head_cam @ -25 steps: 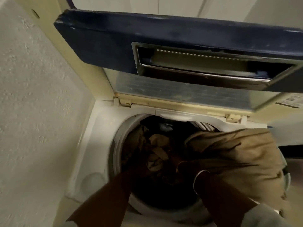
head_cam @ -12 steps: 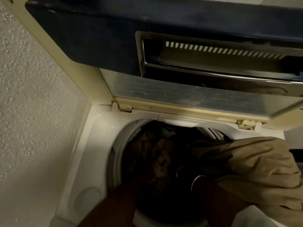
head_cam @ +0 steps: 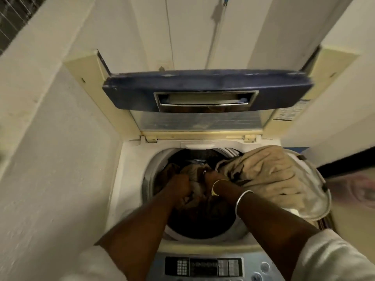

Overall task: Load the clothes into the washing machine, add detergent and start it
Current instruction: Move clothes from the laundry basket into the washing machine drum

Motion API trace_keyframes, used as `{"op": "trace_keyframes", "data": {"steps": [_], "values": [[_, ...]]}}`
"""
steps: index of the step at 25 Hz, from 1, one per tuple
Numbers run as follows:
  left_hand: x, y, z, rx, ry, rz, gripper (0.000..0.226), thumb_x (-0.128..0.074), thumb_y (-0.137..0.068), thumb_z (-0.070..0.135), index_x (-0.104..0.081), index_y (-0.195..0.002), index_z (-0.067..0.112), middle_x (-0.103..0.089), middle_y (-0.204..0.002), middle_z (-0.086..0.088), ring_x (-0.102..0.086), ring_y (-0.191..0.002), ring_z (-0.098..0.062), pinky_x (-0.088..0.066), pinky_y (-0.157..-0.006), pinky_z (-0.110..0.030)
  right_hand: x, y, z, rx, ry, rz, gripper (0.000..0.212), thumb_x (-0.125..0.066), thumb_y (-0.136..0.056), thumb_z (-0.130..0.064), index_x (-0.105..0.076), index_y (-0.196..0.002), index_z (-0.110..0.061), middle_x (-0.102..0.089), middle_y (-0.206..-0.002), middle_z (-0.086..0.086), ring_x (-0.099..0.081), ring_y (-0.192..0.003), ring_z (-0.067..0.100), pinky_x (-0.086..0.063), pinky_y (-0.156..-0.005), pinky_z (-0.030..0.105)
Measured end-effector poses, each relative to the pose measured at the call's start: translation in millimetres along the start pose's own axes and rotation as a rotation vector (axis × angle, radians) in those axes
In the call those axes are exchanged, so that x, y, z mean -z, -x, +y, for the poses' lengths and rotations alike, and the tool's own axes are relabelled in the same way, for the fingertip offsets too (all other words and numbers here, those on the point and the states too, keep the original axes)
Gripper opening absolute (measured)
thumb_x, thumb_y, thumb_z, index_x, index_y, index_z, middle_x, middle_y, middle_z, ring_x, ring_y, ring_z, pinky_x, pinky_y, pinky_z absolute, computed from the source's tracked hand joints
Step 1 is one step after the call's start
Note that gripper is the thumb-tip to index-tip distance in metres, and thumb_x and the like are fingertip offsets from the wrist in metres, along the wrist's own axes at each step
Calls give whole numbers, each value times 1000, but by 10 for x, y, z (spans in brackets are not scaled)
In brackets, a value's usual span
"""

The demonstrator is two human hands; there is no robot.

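1. The left hand [head_cam: 180,186] was down in the washing machine [head_cam: 129,179] drum, its grip closed on dark clothes [head_cam: 194,175].
2. The right hand [head_cam: 213,177] was beside it; whether its grip was closed could not be told.
3. The beige garment [head_cam: 269,175] lay bunched over the drum's right rim, half outside.
4. It looked soft, light and wrinkled; gathering its hanging bulk would likely feed it in best.

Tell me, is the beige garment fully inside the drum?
No. The beige garment is bunched over the drum's right rim, partly outside.
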State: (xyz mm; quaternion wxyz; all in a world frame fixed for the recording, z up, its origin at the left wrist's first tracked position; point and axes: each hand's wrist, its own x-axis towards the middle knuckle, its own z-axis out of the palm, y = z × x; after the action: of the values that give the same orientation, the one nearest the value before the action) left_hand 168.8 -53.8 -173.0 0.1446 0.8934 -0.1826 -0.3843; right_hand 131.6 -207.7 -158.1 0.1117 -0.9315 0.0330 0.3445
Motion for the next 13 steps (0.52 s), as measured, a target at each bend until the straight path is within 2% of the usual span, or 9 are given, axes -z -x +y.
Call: {"op": "trace_keyframes", "data": {"steps": [2, 3, 4, 5, 7, 8, 10, 13], "values": [[278, 192, 307, 2, 48, 72, 35, -53, -99, 34, -65, -123, 12, -65, -123, -2, -61, -115, -26, -45, -96, -32, 205, 312, -20, -74, -31, 63, 45, -63, -89, -29, -58, -131, -13, -60, -134, 14, -58, -123, 32, -50, -99, 41], [378, 283, 492, -35, 61, 75, 38, -53, -98, 39, -64, -125, 16, -63, -125, 3, -60, -116, -24, -44, -97, -32, 315, 516, 2, -110, -18, 121, 41, -62, -89, -30, -61, -126, -15, -63, -129, 11, -61, -118, 32, -53, -94, 42], [438, 336, 644, -93, 50, 69, 43, -55, -96, 43, -60, -131, 17, -62, -131, -1, -58, -120, -25, -43, -101, -34, 411, 685, 28, -131, 10, 193, 37, -59, -89, -32, -63, -122, -16, -65, -124, 10, -63, -114, 32, -55, -91, 43], [469, 358, 754, -123, 38, 32, 54, -61, -92, 43, -54, -138, 18, -59, -137, -5, -56, -125, -27, -43, -104, -37, 487, 841, 74, -142, 39, 265, 34, -58, -89, -34, -65, -117, -16, -66, -119, 10, -65, -110, 32, -56, -88, 44], [460, 392, 951, -209, 33, -8, 90, -78, -74, 42, -37, -151, 19, -51, -146, -9, -50, -134, -29, -42, -109, -40, 644, 1181, 179, -136, 84, 391, 31, -60, -86, -34, -67, -109, -14, -66, -112, 9, -63, -107, 32, -57, -81, 42], [445, 417, 1063, -271, 35, -8, 104, -84, -65, 42, -32, -152, 22, -50, -147, -7, -49, -134, -28, -44, -109, -41, 711, 1347, 258, -115, 126, 459, 31, -62, -85, -34, -67, -108, -13, -64, -110, 9, -59, -107, 31, -55, -78, 41], [328, 331, 1260, -384, 72, 11, 115, -91, -51, 45, -32, -149, 32, -51, -144, -1, -52, -132, -24, -48, -106, -45, 759, 1601, 463, -110, 209, 587, 34, -63, -84, -34, -66, -110, -13, -60, -108, 7, -52, -105, 29, -50, -75, 41], [33, 138, 1629, -492, 75, 61, 127, -86, -48, 62, -18, -154, 39, -42, -151, 4, -44, -140, -20, -45, -110, -48, 719, 1846, 821, -311, 102, 731, 44, -59, -88, -43, -56, -124, -19, -55, -118, 6, -49, -109, 29, -51, -83, 41]]}}
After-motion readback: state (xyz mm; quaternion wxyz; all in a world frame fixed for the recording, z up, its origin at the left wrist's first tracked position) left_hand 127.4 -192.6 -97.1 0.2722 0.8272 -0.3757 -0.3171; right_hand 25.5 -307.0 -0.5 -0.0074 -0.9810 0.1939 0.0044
